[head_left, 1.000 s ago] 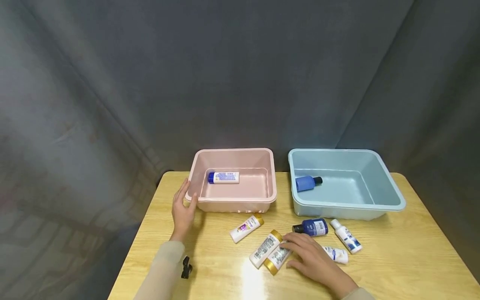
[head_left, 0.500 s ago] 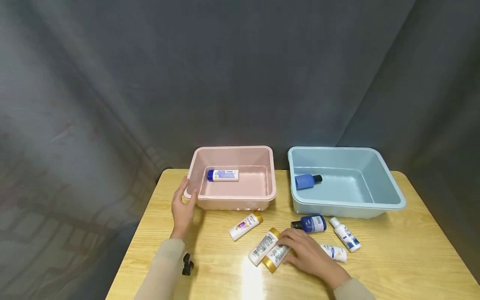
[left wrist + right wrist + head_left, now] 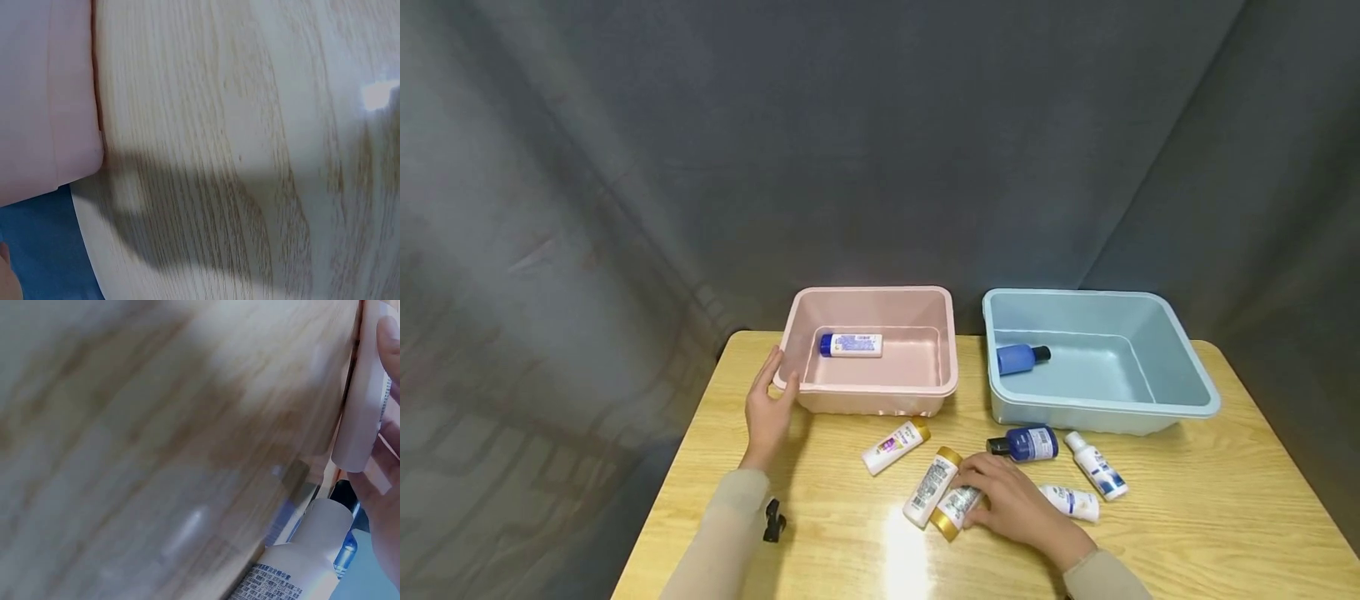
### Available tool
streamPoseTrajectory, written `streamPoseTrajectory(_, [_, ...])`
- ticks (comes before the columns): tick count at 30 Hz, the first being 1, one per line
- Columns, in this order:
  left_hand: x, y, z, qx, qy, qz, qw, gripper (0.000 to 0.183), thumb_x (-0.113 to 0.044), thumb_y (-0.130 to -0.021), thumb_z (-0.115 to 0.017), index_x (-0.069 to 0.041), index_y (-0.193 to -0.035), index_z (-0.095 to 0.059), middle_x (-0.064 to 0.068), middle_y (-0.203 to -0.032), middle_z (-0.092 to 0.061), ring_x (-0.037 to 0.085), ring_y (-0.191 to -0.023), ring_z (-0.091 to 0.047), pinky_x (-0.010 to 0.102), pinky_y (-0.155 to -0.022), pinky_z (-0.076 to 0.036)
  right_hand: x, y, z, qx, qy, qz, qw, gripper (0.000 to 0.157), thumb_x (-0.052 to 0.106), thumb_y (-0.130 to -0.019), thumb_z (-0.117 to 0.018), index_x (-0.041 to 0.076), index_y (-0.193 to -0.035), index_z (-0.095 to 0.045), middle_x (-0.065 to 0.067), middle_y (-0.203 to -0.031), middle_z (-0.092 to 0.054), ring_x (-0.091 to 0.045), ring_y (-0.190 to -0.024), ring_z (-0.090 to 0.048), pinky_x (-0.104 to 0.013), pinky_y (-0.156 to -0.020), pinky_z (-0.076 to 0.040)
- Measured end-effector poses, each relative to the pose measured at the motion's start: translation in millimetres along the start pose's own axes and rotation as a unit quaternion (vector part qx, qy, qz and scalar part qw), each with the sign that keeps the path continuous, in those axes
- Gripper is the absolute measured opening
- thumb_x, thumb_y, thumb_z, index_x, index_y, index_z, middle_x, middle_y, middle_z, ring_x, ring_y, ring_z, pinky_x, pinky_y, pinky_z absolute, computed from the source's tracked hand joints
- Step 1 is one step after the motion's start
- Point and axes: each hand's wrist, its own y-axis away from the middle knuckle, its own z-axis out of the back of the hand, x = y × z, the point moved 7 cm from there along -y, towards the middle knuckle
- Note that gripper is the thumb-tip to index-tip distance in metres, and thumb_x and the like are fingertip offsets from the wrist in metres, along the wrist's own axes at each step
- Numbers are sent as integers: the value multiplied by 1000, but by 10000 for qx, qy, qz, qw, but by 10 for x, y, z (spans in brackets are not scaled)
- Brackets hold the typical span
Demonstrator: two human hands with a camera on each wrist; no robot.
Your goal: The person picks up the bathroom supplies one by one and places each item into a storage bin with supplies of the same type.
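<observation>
My right hand (image 3: 1011, 504) grips a white bottle with a gold cap (image 3: 958, 505) lying on the table; the thumb is on one side and the fingers on the other. In the right wrist view the thumb presses along this pale bottle (image 3: 361, 406). A second gold-capped white bottle (image 3: 930, 492) lies just left of it, and a third (image 3: 892, 447) lies farther up. At the pink bin's (image 3: 872, 400) front left corner, my left hand (image 3: 767, 423) rests with extended fingers by the rim. Inside that bin lies a white bottle with a blue cap (image 3: 853, 345).
A light blue bin (image 3: 1097, 416) stands at the back right, holding a blue bottle (image 3: 1017, 359). In front lie a dark blue bottle (image 3: 1032, 444), a white bottle (image 3: 1097, 468) and another white one (image 3: 1071, 503) beside the right hand. A black clip (image 3: 773, 521) is near the left sleeve.
The right hand's fingers have closed in around the gold-capped bottle, which stays in about the same place. The left hand stays at the pink bin's corner. The head view has shifted slightly.
</observation>
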Motion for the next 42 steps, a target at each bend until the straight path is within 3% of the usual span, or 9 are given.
streamPoseTrajectory(8, [-18,20,-42,301,-144,39,9994,52,-22,-98,-63,-9,-146,-49,1,-154,-42,22,-142,-36,38,-118,-25,0,15,-7,68,5,112,9999,53,37,-65,-86,18,-113,-72,4,-118,-61,-19,-113,-56,-49,-101,-43])
streamPoseTrajectory(20, [-52,36,-55,846,112,-62,9963,64,-19,-96,-66,-7,-152,-37,6,-160,-31,27,-146,-27,49,-116,-27,-3,3,-14,-38,27,135,9999,50,22,-63,-89,21,-110,-72,3,-117,-61,-18,-110,-56,-50,-98,-45])
streamPoseTrajectory(34, [-56,53,-24,709,108,-85,9974,64,-14,-94,-68,-4,-151,-39,11,-157,-36,30,-144,-31,48,-115,-28,19,17,-37,305,-60,-107,9995,47,27,-67,-88,18,-111,-72,5,-114,-60,-16,-106,-56,-44,-94,-48])
streamPoseTrajectory(42, [-31,62,-37,701,-68,18,9975,64,-17,-95,-67,-7,-152,-39,9,-157,-35,29,-144,-31,48,-115,-28,-9,26,-57,230,-166,-267,9992,46,26,-64,-90,21,-105,-70,8,-113,-60,-16,-106,-55,-47,-97,-46])
